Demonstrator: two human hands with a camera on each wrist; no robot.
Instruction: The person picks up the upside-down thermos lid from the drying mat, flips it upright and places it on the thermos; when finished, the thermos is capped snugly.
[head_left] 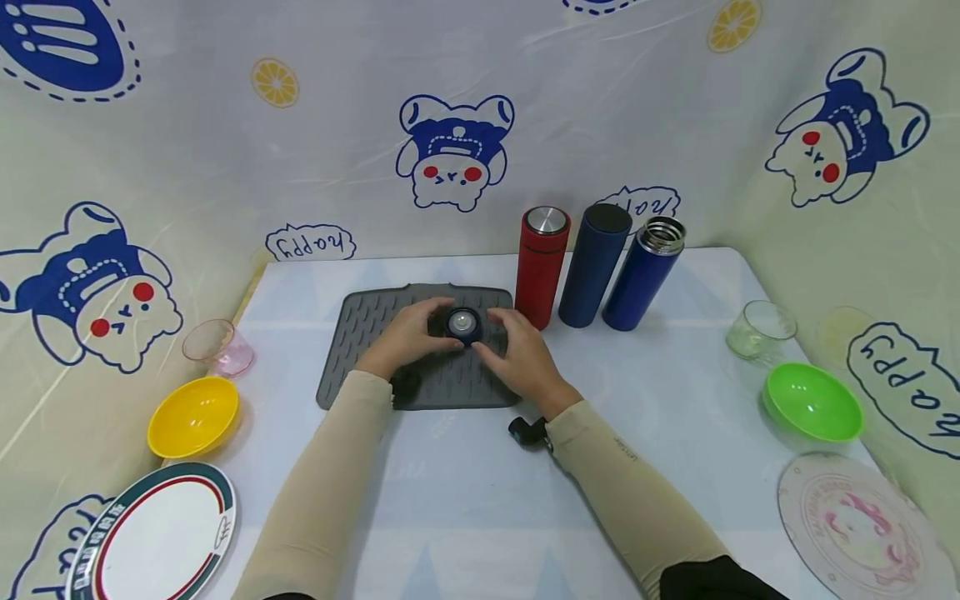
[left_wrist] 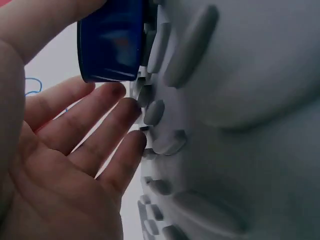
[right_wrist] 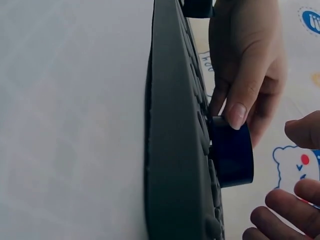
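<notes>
A dark blue bottle lid with a silver centre lies on the grey ribbed mat. My left hand is at its left side; in the right wrist view its thumb rests on the lid's side. Spread, fairly straight fingers show beside the blue lid in the left wrist view. On the other side is my right hand, thumb and fingers spread apart from the lid. Behind it stands an uncapped blue bottle, its steel mouth showing.
A red bottle and a dark blue bottle stand beside the uncapped one. At left are a pink glass, yellow bowl and rimmed plate. At right are a clear glass, green bowl and pink-patterned plate.
</notes>
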